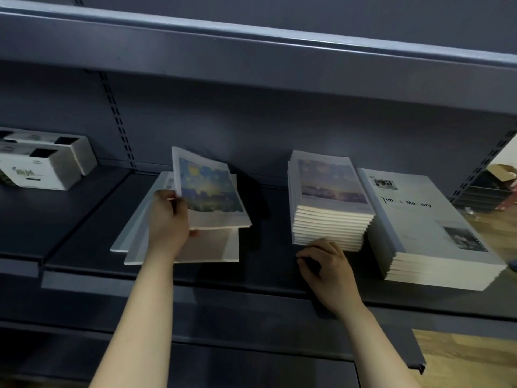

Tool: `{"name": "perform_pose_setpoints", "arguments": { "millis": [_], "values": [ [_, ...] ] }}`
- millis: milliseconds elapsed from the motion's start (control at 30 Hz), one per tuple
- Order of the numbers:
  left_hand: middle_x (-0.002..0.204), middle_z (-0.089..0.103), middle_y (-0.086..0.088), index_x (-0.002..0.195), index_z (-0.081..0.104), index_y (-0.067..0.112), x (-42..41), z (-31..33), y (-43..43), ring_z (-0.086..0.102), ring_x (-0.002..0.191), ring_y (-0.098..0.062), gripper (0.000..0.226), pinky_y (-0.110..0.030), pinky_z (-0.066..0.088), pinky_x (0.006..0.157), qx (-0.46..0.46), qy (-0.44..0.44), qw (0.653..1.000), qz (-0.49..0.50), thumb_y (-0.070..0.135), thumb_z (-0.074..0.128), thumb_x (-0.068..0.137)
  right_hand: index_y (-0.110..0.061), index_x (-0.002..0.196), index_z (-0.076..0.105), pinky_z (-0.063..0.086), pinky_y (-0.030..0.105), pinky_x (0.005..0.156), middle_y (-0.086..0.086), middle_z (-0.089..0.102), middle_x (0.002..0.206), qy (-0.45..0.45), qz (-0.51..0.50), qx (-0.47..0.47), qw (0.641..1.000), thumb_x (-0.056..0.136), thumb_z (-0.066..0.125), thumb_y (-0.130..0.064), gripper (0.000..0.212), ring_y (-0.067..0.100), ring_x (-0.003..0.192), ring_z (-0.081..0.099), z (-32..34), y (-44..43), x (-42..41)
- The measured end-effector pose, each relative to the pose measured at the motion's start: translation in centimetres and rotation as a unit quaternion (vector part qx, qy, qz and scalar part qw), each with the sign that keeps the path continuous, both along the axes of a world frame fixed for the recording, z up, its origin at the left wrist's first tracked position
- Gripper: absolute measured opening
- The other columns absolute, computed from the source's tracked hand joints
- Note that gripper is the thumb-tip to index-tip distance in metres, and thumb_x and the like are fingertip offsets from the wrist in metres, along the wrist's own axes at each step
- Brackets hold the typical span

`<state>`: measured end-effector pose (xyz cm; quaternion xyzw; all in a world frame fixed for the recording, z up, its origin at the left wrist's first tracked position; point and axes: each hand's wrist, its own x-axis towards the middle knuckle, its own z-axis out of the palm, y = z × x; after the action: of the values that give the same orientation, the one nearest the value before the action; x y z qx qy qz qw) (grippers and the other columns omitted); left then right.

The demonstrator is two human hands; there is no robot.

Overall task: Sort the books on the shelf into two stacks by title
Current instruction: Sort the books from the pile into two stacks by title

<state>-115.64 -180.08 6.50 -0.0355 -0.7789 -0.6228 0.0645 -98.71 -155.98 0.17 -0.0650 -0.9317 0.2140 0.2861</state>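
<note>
Head view looks down at a dark shelf (92, 219) with both bare arms reaching in. The left hand (169, 219) is closed on the left edge of a painted book (212, 191), thumb on top and fingers below, holding it tilted up off the loose books (193, 247) that lie fanned under and just left of that hand. The lifted book shows a blue and yellow painting on its cover.

The right hand (326, 266) rests on the shelf with its fingers loosely curled, holding nothing; its knuckles lie just in front of the bottom edge of the middle stack (331, 205), and whether they touch it cannot be told. That stack, between the two hands and a little beyond the right one, is tall and neat, its top cover bearing a pale, blurred version of the same kind of painting.

Just right of the right hand, touching the middle stack's side, sits the grey stack (436, 228), lower and wider, with "Time & Memory" partly legible on top and a small dark photograph near the lower corner.

Well left of the left hand stand two white boxes (44, 161) on a neighbouring shelf section.
</note>
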Motion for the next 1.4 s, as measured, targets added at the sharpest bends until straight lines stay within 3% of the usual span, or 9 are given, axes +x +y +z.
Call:
{"name": "perform_pose_setpoints", "arguments": {
  "millis": [67,267,400,500,667,967,1100,1233,1400],
  "values": [
    [0.092,0.051,0.008,0.112,0.039,0.016,1.3,0.3,0.7,0.054,0.079,-0.008,0.012,-0.023,0.050,0.039,0.056,0.024,0.998,-0.009,0.016,0.041,0.100,-0.022,0.089,0.071,0.048,0.029,0.079,-0.011,0.059,0.091,0.000,0.005,-0.016,1.000,0.079,0.072,-0.011,0.015,0.010,0.090,0.055,0.3,0.0,0.1],
    [0.093,0.054,0.012,0.103,0.044,0.028,4.3,0.3,3.5,0.057,0.073,-0.007,0.011,-0.024,0.043,0.036,0.184,0.031,0.982,-0.029,0.018,0.042,0.099,-0.027,0.098,0.071,0.047,0.016,0.078,-0.014,0.064,0.096,-0.010,0.048,-0.113,0.992,0.090,0.063,-0.016,0.015,0.002,0.089,0.063,2.0,0.1,0.7],
    [0.088,0.057,0.005,0.102,0.046,0.028,6.6,1.7,6.4,0.058,0.058,-0.008,0.016,-0.023,0.038,0.034,0.243,0.040,0.965,-0.087,0.013,0.040,0.099,-0.041,0.107,0.059,0.056,0.031,0.073,-0.010,0.071,0.091,0.017,0.035,-0.336,0.941,0.097,0.037,-0.042,0.024,0.011,0.079,0.069,4.9,-0.6,1.2],
    [0.089,0.058,0.005,0.099,0.048,0.034,8.0,2.0,8.5,0.059,0.057,-0.009,0.018,-0.022,0.038,0.033,0.233,0.059,0.962,-0.130,0.017,0.043,0.097,-0.030,0.113,0.057,0.058,0.034,0.061,-0.009,0.072,0.091,0.052,0.045,-0.453,0.889,0.101,0.041,-0.030,0.021,0.024,0.068,0.070,7.4,-0.4,1.7],
    [0.086,0.063,0.019,0.105,0.049,0.033,9.5,1.4,11.2,0.064,0.066,-0.009,0.017,-0.026,0.042,0.036,0.203,0.045,0.957,-0.201,0.028,0.047,0.089,-0.018,0.113,0.056,0.050,0.029,0.045,-0.004,0.069,0.077,0.074,0.008,-0.528,0.846,0.094,0.054,-0.010,0.021,0.011,0.057,0.061,8.8,1.7,2.8],
    [0.094,0.064,0.007,0.114,0.055,0.020,9.3,-2.9,12.9,0.062,0.080,-0.003,0.022,-0.027,0.056,0.066,-0.038,0.092,0.982,-0.163,0.013,0.042,0.098,-0.028,0.100,0.061,0.046,0.019,0.044,0.001,0.064,0.092,0.085,-0.056,-0.521,0.847,0.097,0.053,-0.017,0.014,0.010,0.056,0.055,9.5,4.8,4.2],
    [0.105,0.062,0.001,0.115,0.057,0.017,8.4,-5.1,13.0,0.059,0.094,-0.011,0.022,-0.033,0.053,0.082,-0.138,0.137,0.964,-0.184,0.014,0.048,0.095,-0.021,0.134,0.048,0.046,0.021,0.044,0.008,0.064,0.095,0.061,-0.047,-0.561,0.824,0.091,0.062,-0.016,0.045,0.011,0.045,0.053,9.6,5.6,3.9],
    [0.111,0.059,-0.001,0.120,0.052,0.016,8.4,-5.5,13.5,0.055,0.101,-0.017,0.028,-0.033,0.048,0.086,-0.209,0.162,0.947,-0.180,0.011,0.050,0.093,-0.019,0.123,0.057,0.041,0.021,0.044,0.005,0.063,0.075,-0.008,0.000,-0.458,0.889,0.075,0.076,-0.003,0.054,0.010,0.045,0.049,9.4,5.9,4.1],
    [0.113,0.059,-0.005,0.121,0.051,0.015,8.3,-5.9,13.7,0.052,0.103,-0.023,0.032,-0.039,0.042,0.089,-0.311,0.178,0.919,-0.163,0.015,0.050,0.089,-0.024,0.111,0.062,0.039,0.021,0.042,-0.006,0.061,0.057,0.002,-0.034,-0.415,0.909,0.072,0.081,-0.013,0.045,0.009,0.041,0.047,8.6,5.8,3.6]
  ]
}}
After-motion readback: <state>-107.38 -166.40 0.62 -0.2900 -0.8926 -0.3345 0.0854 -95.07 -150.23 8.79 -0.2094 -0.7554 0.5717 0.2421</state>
